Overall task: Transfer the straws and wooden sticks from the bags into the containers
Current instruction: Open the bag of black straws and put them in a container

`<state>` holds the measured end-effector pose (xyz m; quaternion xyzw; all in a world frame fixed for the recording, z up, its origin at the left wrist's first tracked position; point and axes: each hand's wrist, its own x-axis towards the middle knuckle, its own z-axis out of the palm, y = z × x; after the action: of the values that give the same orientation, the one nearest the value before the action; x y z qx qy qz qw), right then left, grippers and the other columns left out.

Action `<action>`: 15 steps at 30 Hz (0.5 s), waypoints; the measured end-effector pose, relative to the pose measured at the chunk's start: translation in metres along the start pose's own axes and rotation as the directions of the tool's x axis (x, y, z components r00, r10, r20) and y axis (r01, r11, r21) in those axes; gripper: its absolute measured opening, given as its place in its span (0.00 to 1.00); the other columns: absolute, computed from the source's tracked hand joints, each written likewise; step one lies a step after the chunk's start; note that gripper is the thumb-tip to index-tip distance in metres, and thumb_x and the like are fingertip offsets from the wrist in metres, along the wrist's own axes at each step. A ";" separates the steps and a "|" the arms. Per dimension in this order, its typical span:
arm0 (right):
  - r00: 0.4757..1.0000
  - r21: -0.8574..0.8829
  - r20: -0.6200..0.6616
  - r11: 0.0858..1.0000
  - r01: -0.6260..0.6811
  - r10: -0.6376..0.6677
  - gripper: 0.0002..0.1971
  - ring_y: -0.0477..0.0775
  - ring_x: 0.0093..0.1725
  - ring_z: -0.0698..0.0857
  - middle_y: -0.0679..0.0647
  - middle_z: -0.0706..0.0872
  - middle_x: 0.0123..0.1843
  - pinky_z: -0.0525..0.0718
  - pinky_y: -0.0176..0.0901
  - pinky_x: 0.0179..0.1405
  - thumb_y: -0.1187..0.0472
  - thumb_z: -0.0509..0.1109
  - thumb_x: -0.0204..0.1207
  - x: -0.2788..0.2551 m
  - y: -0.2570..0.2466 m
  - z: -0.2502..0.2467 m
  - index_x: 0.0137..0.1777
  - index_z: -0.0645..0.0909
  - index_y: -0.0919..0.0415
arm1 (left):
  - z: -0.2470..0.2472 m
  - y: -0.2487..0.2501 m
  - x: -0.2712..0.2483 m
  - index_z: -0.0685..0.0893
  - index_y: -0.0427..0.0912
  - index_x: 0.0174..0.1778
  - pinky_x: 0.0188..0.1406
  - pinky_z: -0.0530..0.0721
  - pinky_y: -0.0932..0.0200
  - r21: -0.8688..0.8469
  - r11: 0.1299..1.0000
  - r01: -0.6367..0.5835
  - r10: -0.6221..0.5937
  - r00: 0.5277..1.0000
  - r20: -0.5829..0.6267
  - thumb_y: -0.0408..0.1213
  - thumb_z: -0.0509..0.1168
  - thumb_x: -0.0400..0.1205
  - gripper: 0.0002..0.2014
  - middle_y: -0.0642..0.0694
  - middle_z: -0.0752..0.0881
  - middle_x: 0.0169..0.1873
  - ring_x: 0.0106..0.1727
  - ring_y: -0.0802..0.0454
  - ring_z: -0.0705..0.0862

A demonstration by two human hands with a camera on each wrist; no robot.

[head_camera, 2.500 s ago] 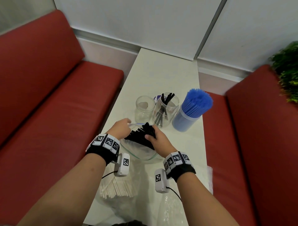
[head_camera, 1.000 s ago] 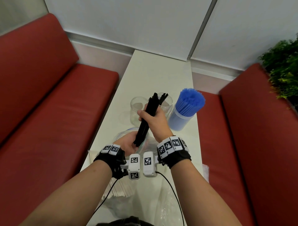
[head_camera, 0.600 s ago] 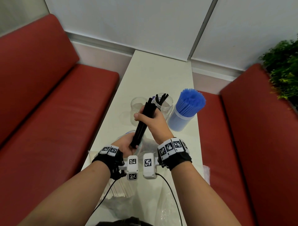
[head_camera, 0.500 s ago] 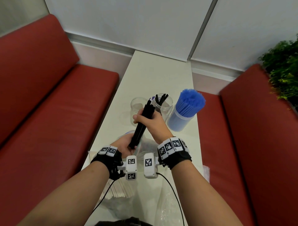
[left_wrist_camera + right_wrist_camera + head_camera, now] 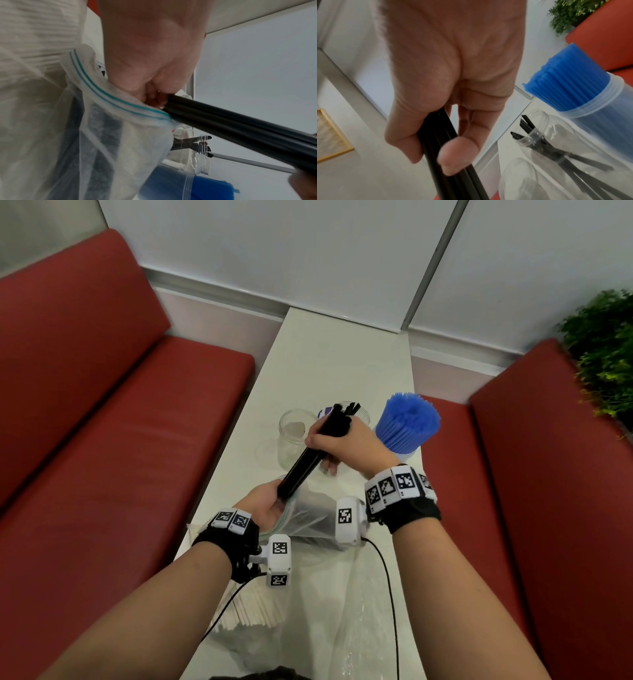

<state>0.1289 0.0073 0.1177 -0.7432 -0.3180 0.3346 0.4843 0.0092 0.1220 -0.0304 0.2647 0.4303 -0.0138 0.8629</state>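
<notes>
Right hand (image 5: 346,445) grips black straw bundle (image 5: 310,453), left hand (image 5: 265,505) pinches zip bag (image 5: 308,517) mouth; bundle should clear bag before tipping upright into far clear jar (image 5: 359,414).

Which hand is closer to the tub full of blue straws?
Right. The right hand grips the black straws just beside the tub of blue straws. The left hand is lower down, at the zip bag.

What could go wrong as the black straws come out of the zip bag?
The right hand grips only the upper part of the black straw bundle, so loose straws could slip free. Its lower end sits at the zip bag mouth by the left hand and could snag.
</notes>
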 end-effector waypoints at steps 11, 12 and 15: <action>0.758 -0.011 -0.652 1.000 0.008 -0.013 0.10 0.51 0.23 0.84 0.61 0.89 0.34 0.89 0.45 0.27 0.62 0.75 0.73 0.040 -0.006 -0.073 0.49 0.87 0.69 | -0.019 -0.009 0.008 0.81 0.33 0.34 0.41 0.72 0.57 0.919 0.208 -0.335 0.475 0.856 0.205 0.26 0.66 0.80 0.08 0.44 0.76 0.32 0.38 0.51 0.73; 0.757 -0.064 -0.654 0.997 -0.035 -0.016 0.10 0.51 0.23 0.85 0.62 0.90 0.34 0.88 0.43 0.26 0.61 0.74 0.73 0.045 -0.001 -0.073 0.48 0.87 0.70 | -0.017 -0.009 0.006 0.82 0.34 0.39 0.44 0.73 0.57 0.938 0.132 -0.320 0.463 0.857 0.228 0.27 0.65 0.81 0.05 0.44 0.77 0.36 0.41 0.51 0.74; 0.767 -0.158 -0.642 0.978 -0.139 0.005 0.10 0.60 0.35 0.91 0.64 0.90 0.37 0.92 0.52 0.37 0.60 0.75 0.72 0.059 0.016 -0.069 0.44 0.86 0.69 | -0.015 -0.010 0.006 0.76 0.43 0.53 0.54 0.78 0.56 0.956 -0.016 -0.293 0.401 0.874 0.274 0.27 0.62 0.84 0.07 0.46 0.77 0.48 0.49 0.51 0.76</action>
<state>0.2204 0.0143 0.1128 -0.8682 -0.1372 0.0477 0.4745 -0.0001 0.1217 -0.0468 0.8692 0.2615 -0.0727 0.4133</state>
